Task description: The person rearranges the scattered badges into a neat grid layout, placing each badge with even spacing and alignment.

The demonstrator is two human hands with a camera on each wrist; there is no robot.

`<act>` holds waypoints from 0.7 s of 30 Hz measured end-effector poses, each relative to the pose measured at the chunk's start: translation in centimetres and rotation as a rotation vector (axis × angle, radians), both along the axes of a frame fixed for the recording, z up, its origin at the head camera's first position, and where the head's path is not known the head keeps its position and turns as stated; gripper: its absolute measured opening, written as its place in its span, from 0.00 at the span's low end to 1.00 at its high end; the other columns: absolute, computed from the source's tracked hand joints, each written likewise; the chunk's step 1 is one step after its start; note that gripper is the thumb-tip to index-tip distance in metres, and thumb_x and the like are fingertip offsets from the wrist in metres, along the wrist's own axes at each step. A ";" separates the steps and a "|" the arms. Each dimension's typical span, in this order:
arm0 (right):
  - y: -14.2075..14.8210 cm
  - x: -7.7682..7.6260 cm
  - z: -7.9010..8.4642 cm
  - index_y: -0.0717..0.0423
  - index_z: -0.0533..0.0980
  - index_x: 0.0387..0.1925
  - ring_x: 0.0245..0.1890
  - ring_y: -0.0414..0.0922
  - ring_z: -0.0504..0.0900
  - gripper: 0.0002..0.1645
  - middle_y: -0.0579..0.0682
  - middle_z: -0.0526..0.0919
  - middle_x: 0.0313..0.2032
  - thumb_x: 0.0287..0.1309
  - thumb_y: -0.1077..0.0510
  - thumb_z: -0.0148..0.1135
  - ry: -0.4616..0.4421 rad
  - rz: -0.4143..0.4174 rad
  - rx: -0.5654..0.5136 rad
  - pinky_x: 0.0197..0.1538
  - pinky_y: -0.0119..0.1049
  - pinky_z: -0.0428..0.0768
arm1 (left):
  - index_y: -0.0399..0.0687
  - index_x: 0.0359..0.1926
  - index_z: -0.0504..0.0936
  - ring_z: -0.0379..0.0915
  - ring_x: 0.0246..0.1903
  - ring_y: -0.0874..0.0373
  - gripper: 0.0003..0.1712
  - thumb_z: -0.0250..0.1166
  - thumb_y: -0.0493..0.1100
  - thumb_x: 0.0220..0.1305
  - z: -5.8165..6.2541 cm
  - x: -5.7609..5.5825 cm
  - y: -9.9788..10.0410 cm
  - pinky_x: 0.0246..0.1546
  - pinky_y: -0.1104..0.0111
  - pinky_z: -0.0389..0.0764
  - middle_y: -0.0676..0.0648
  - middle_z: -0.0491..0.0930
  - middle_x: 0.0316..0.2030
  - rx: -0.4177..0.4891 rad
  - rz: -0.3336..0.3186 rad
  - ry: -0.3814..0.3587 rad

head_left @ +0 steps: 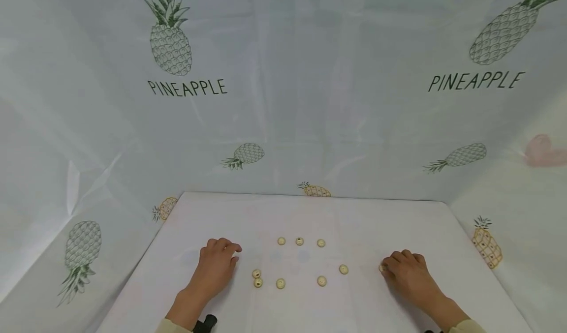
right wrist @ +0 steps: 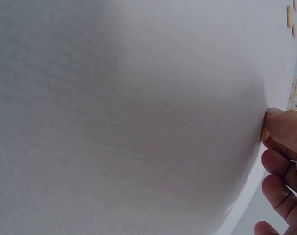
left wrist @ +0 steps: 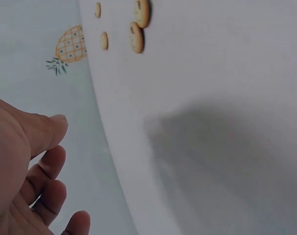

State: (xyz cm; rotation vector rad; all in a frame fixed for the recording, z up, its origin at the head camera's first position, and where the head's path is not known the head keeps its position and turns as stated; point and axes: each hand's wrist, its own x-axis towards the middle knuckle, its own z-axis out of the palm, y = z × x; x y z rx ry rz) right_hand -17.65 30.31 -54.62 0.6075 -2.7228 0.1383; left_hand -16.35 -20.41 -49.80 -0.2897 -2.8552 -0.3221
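My right hand (head_left: 406, 275) pinches a small round cream disc (head_left: 382, 268) at the right of the white table. In the right wrist view, this disc (right wrist: 264, 133) shows under the thumb; part of it is hidden by the fingers. My left hand (head_left: 216, 266) hovers on the left side with its fingers loosely bent and nothing between them. Right of it, two cream discs with dark marks (head_left: 258, 283) touch each other. Other similar discs lie singly, such as one in the front row (head_left: 280, 284) and another toward the right (head_left: 343, 269).
A back row of discs (head_left: 299, 241) lies across the middle of the white tabletop (head_left: 305, 220). Beyond the table's edges hangs a pale cloth (head_left: 319, 102) printed with pineapples. A dark strap piece (head_left: 205, 323) sits at my left wrist.
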 end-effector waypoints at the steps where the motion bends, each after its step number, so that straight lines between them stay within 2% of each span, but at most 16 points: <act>1: 0.0 0.0 0.0 0.45 0.84 0.36 0.40 0.45 0.78 0.10 0.39 0.82 0.35 0.56 0.54 0.80 0.008 0.007 0.004 0.48 0.59 0.77 | 0.54 0.45 0.88 0.73 0.49 0.49 0.11 0.77 0.39 0.63 -0.2 0.2 -0.2 0.49 0.51 0.75 0.50 0.81 0.45 -0.002 0.002 -0.011; 5: 0.3 0.0 0.0 0.44 0.84 0.35 0.39 0.45 0.77 0.11 0.39 0.81 0.35 0.54 0.54 0.81 0.046 0.032 0.023 0.47 0.58 0.76 | 0.57 0.44 0.88 0.72 0.51 0.51 0.10 0.77 0.42 0.63 -0.8 0.7 -0.4 0.50 0.52 0.73 0.52 0.81 0.45 0.007 -0.005 -0.063; 11: 0.3 0.0 0.0 0.44 0.83 0.34 0.38 0.44 0.76 0.14 0.39 0.81 0.34 0.50 0.55 0.83 0.079 0.046 0.034 0.46 0.55 0.74 | 0.58 0.43 0.87 0.72 0.51 0.53 0.10 0.77 0.44 0.63 -1.4 1.2 0.2 0.52 0.52 0.73 0.55 0.81 0.45 0.020 -0.048 -0.094; 17: 0.0 0.2 0.1 0.45 0.83 0.35 0.38 0.44 0.77 0.12 0.39 0.81 0.34 0.53 0.55 0.82 0.042 0.025 0.026 0.47 0.56 0.75 | 0.59 0.48 0.86 0.72 0.52 0.54 0.13 0.77 0.42 0.64 -1.9 0.8 1.1 0.55 0.52 0.75 0.56 0.81 0.45 -0.028 -0.111 -0.114; 21: -0.3 0.4 0.2 0.45 0.83 0.36 0.39 0.44 0.77 0.10 0.39 0.81 0.35 0.56 0.55 0.80 -0.002 0.010 0.008 0.48 0.56 0.76 | 0.62 0.50 0.86 0.70 0.51 0.56 0.15 0.75 0.41 0.65 -2.2 0.5 1.3 0.54 0.52 0.75 0.58 0.79 0.45 -0.047 -0.178 -0.125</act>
